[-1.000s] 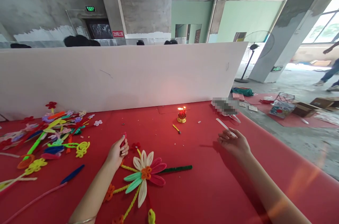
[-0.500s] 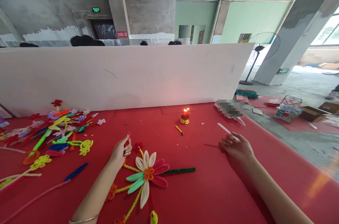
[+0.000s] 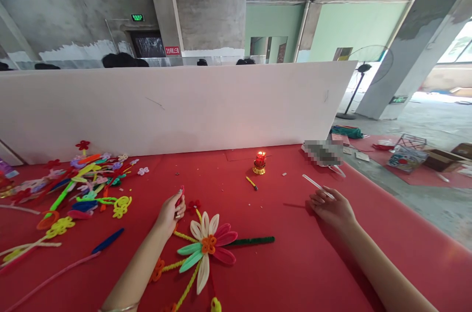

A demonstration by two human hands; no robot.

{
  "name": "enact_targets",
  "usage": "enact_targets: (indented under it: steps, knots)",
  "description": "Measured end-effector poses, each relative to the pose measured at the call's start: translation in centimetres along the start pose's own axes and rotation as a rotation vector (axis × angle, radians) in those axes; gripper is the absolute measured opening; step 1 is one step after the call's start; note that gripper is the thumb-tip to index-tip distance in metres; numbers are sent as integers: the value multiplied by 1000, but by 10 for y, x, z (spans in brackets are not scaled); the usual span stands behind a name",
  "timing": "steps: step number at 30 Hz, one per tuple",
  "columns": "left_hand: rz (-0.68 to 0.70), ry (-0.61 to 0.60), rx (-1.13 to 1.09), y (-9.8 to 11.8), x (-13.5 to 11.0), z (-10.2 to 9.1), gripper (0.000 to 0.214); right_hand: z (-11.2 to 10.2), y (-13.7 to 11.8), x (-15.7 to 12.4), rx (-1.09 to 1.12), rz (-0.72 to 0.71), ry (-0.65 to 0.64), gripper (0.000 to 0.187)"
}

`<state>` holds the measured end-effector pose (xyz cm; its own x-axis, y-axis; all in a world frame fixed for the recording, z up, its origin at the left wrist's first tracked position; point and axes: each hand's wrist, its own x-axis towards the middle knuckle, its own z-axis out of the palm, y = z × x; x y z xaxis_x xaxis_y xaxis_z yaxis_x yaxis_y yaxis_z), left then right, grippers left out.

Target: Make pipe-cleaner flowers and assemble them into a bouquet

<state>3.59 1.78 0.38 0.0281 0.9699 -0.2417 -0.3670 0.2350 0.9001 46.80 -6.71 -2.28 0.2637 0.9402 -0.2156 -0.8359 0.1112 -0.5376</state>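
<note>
Head view: left hand (image 3: 170, 211) stays pinched on a red pipe cleaner (image 3: 180, 193), flower (image 3: 207, 245) just beside its fingers; right hand (image 3: 334, 208) keeps gripping a white stick (image 3: 313, 184).

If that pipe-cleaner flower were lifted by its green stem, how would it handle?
Probably very light: the flower looks made of fuzzy pipe-cleaner loops. Held by the thin green stem, the head would likely droop or bend. The loose yellow strands below would probably dangle and might snag.
</note>
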Motion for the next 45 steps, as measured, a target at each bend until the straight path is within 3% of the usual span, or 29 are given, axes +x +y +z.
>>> enact_targets:
  steps: [45]
  knots:
    - [-12,4,29,2,-3,5,33,2,1,0,38,30,32,36]
